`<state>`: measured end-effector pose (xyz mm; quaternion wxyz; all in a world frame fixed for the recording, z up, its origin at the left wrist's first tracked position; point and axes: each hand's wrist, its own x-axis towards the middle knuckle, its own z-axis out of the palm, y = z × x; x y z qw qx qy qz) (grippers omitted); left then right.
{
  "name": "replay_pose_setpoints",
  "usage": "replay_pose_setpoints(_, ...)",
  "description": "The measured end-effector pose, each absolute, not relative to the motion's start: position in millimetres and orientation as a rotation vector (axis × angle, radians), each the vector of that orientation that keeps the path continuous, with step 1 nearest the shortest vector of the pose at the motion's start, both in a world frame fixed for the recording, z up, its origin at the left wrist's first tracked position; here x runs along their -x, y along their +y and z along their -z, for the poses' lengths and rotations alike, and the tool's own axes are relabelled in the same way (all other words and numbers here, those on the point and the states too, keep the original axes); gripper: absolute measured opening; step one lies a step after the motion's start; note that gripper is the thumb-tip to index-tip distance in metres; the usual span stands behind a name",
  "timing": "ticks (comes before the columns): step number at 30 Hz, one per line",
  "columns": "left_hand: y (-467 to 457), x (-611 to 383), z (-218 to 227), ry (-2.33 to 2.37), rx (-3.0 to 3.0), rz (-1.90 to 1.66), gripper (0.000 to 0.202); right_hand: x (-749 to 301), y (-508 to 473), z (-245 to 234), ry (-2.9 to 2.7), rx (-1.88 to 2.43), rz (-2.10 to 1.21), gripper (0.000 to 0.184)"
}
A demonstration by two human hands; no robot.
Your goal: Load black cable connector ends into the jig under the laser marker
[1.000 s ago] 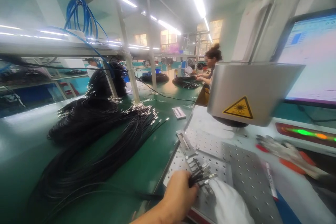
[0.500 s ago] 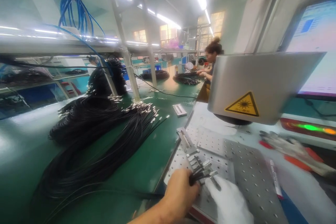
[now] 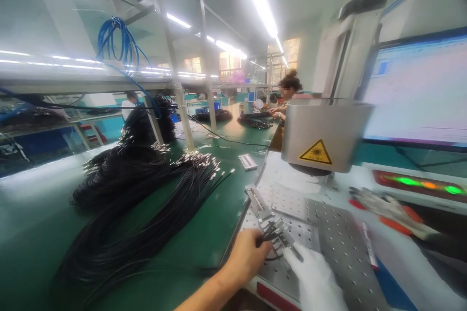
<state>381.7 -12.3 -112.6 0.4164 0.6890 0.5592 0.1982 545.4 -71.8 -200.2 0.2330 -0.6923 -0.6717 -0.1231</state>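
Observation:
My left hand (image 3: 247, 256) is bare and closed around a small bunch of black cables with metal connector ends (image 3: 274, 231), holding them over the perforated metal plate (image 3: 335, 238). My right hand (image 3: 313, 279) wears a white glove and rests beside the connectors, its fingertips touching them at the small metal fixture (image 3: 260, 202) on the plate. The cables trail left from my fist onto the green bench (image 3: 32, 214). Above the plate hangs the laser head (image 3: 323, 133) with a yellow warning sticker.
Large piles of black cable (image 3: 146, 189) lie on the green bench at left. A monitor (image 3: 419, 92) stands at right, with orange-handled pliers (image 3: 390, 209) and a marker pen (image 3: 368, 248) near the plate. A co-worker (image 3: 288, 95) sits further down the bench.
The view has shifted slightly. My left hand has moved the connector bunch a little forward on the plate, and my gloved right hand has slid up beside it.

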Motion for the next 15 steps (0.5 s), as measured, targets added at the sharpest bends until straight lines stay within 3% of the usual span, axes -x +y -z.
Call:
replay_pose_setpoints(4,-9.4,-382.8,111.8,1.4,-1.655,-0.57,0.012,-543.8,-68.9,202.5,-1.715,1.879,0.327,0.03)
replay_pose_setpoints(11,-11.1,-388.5,97.5,1.45,-1.679,-0.488,0.016,-548.2,-56.2,223.8,-1.813,1.869,0.314,0.039)
replay_pose_setpoints(15,-14.1,-388.8,94.7,1.49,-1.801,-0.455,0.025,-550.3,-46.6,236.1,-1.788,1.947,0.263,0.035)
